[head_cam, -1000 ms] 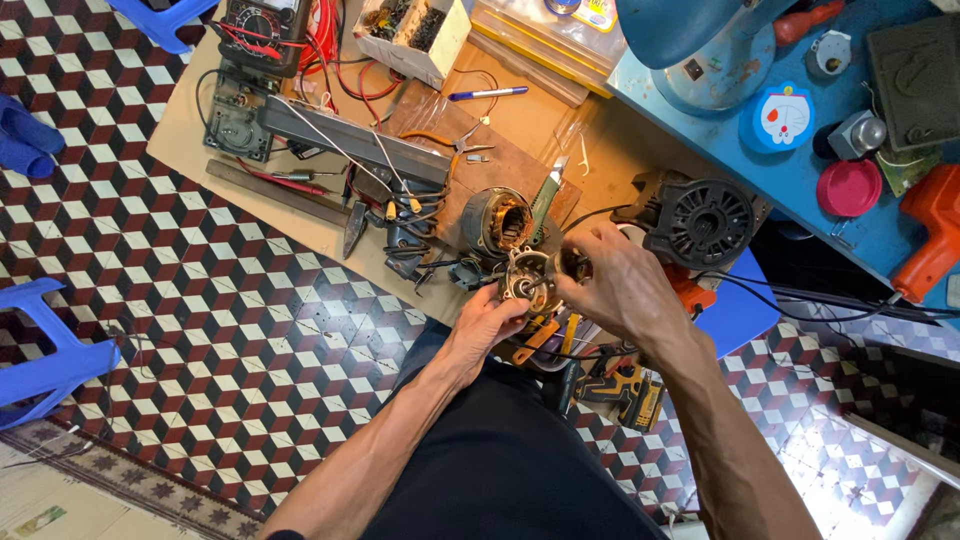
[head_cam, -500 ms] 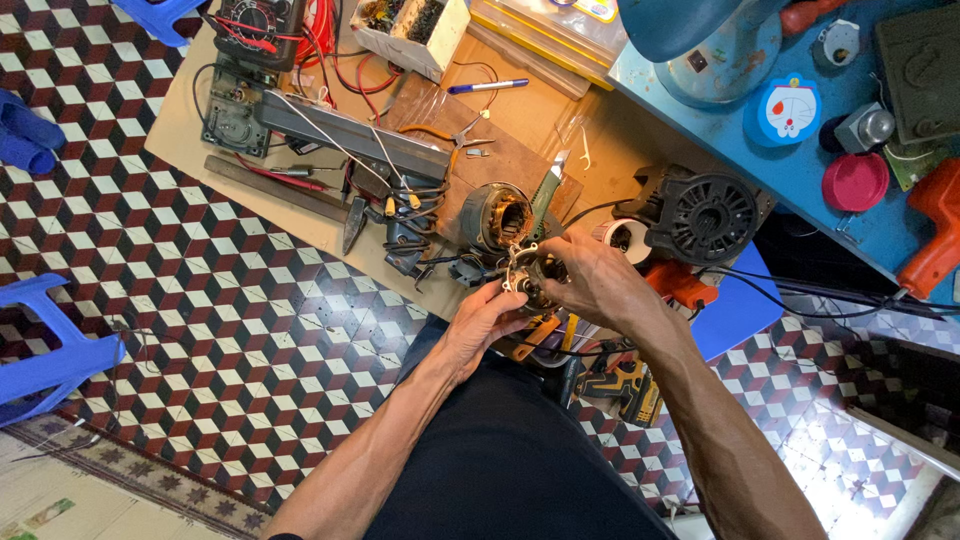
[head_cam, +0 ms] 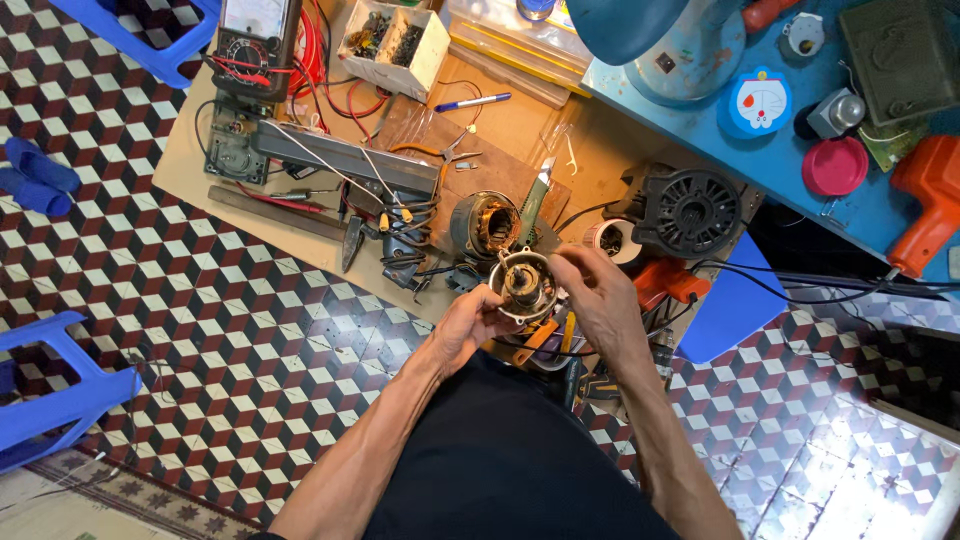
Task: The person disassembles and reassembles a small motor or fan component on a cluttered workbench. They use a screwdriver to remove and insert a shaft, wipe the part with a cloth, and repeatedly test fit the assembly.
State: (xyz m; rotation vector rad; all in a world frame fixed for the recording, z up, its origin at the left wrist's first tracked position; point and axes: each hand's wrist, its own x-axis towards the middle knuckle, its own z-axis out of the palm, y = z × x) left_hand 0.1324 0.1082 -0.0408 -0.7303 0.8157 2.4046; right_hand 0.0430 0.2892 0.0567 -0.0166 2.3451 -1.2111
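Observation:
Both my hands hold a small round metal motor housing (head_cam: 525,285) with a copper-coloured centre, lifted just above the front edge of the wooden work board (head_cam: 520,120). My left hand (head_cam: 468,322) cups it from below left. My right hand (head_cam: 592,290) grips its right rim, fingers curled over it. Just behind it on the board lies a motor stator with copper windings (head_cam: 483,222), and a green-handled tool (head_cam: 530,202) leans beside that.
A black fan motor (head_cam: 688,210), white tape roll (head_cam: 608,238), multimeter (head_cam: 258,35), parts box (head_cam: 392,38), pen (head_cam: 472,101) and loose wires crowd the board. A blue table (head_cam: 770,180) at right carries a fan base, pink lid and orange tool (head_cam: 928,200). Blue stools stand at left.
The motor housing now faces up with its open side toward me, and my right hand has shifted from covering it to gripping its right rim. The view has moved closer.

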